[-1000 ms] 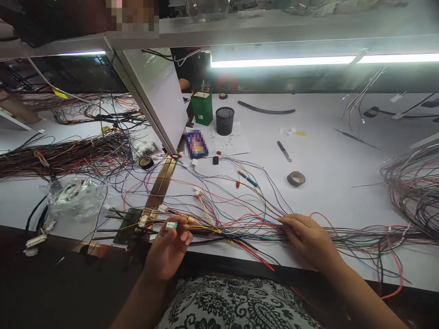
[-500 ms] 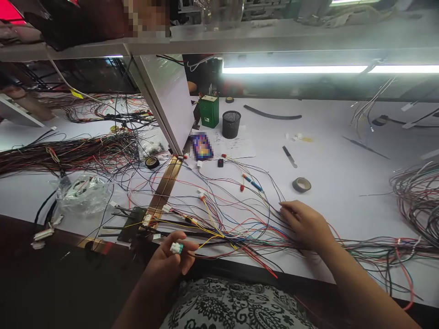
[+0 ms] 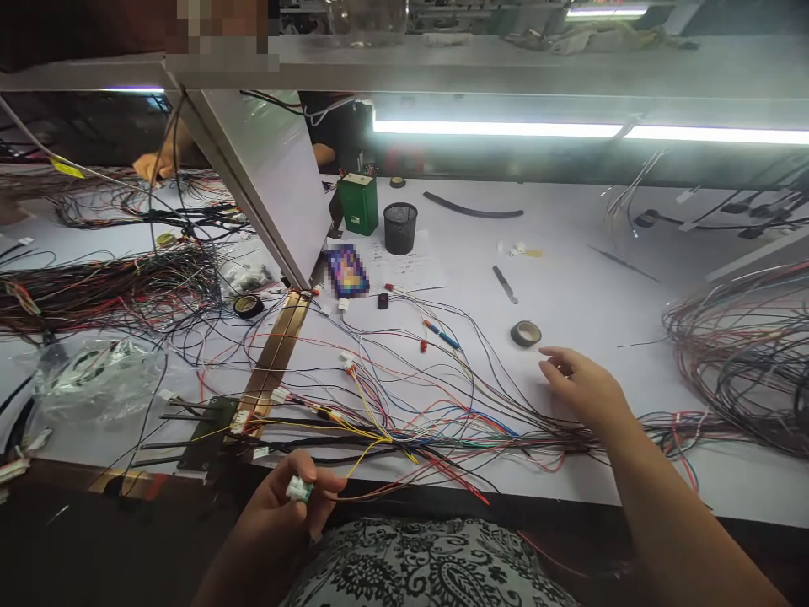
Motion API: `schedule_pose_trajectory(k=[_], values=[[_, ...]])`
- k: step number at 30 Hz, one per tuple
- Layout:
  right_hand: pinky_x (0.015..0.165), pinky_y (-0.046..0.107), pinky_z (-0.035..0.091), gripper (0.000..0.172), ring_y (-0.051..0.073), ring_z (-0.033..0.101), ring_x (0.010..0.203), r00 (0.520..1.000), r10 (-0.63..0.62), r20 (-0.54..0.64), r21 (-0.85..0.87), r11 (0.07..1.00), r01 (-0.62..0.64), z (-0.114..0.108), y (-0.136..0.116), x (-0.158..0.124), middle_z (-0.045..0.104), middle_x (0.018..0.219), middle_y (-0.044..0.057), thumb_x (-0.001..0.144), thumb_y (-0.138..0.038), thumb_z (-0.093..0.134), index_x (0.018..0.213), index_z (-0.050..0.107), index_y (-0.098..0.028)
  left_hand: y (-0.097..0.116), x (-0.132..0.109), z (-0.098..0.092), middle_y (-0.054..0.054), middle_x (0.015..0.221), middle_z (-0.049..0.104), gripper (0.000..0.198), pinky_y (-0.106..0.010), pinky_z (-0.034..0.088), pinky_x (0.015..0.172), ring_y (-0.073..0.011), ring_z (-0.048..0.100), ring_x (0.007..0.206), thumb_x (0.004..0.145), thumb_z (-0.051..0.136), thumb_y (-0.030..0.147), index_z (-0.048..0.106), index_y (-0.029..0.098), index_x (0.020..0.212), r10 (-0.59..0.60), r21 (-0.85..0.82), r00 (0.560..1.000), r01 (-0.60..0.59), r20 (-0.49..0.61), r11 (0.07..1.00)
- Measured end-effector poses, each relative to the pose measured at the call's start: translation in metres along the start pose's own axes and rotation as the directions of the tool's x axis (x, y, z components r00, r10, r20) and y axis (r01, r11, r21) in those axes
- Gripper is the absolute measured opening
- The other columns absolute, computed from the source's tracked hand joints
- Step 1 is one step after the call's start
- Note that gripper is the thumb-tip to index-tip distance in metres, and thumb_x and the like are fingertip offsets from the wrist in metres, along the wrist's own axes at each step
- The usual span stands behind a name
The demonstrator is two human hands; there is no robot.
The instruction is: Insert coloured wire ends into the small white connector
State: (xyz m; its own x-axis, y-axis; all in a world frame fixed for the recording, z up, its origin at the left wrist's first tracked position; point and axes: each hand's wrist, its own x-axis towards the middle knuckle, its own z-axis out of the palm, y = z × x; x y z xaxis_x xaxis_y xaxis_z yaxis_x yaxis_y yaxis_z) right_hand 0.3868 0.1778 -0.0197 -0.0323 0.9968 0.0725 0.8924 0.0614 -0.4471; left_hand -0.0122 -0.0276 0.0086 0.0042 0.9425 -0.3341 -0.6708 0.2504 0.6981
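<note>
My left hand [image 3: 278, 502], low and just off the bench's front edge, pinches a white and green connector [image 3: 299, 489] between thumb and fingers. Yellow and brown wires run from that hand to the right. My right hand [image 3: 585, 392] hovers over the white bench with fingers apart and nothing in them. Close to its fingertips lies a roll of dark tape [image 3: 526, 334], not touched. Between the hands stretches a wire harness [image 3: 442, 438] of many coloured wires, several ending in white connectors [image 3: 347, 362] or small red ones.
A brass-coloured strip [image 3: 276, 341] and an upright panel [image 3: 265, 169] divide off the left side. Behind stand a mesh cup [image 3: 400, 228] and a green box [image 3: 358, 204]. A small blade [image 3: 506, 285] lies mid-bench. At far left is another person's hand [image 3: 155, 166].
My right hand has left the wires and moved beside the tape roll, its fingers spreading. My left hand keeps the connector, slightly turned. The view has swung right, and another person's hand has appeared at left.
</note>
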Motion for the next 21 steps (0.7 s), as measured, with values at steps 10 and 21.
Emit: schedule_pose_trajectory(k=[10,21], values=[[0.044,0.024,0.030,0.019,0.016,0.058,0.056,0.940,-0.107,0.324,-0.179,0.969,0.172,0.000,-0.016,-0.022,0.066,0.068,0.001,0.078,-0.031,0.052,0.066,0.065,-0.024,0.003,0.005,0.013,-0.005,0.080,0.072,0.031,-0.019,0.029,0.049,-0.0072,0.045,0.049,0.059,0.085,0.026,0.061,0.020,0.077,-0.106,0.052,0.994,0.105,0.016,0.993],[0.064,0.030,0.049,0.014,0.016,0.060,0.067,0.894,-0.042,-0.447,0.183,0.973,0.138,-0.029,-0.070,-0.007,0.066,0.086,0.005,0.090,-0.029,0.048,0.099,0.054,-0.021,0.007,0.003,0.034,-0.004,0.073,0.064,0.027,-0.023,0.037,0.063,-0.0139,0.052,0.067,0.063,0.082,0.030,0.061,0.021,0.078,-0.204,0.166,0.979,0.201,0.000,0.965]])
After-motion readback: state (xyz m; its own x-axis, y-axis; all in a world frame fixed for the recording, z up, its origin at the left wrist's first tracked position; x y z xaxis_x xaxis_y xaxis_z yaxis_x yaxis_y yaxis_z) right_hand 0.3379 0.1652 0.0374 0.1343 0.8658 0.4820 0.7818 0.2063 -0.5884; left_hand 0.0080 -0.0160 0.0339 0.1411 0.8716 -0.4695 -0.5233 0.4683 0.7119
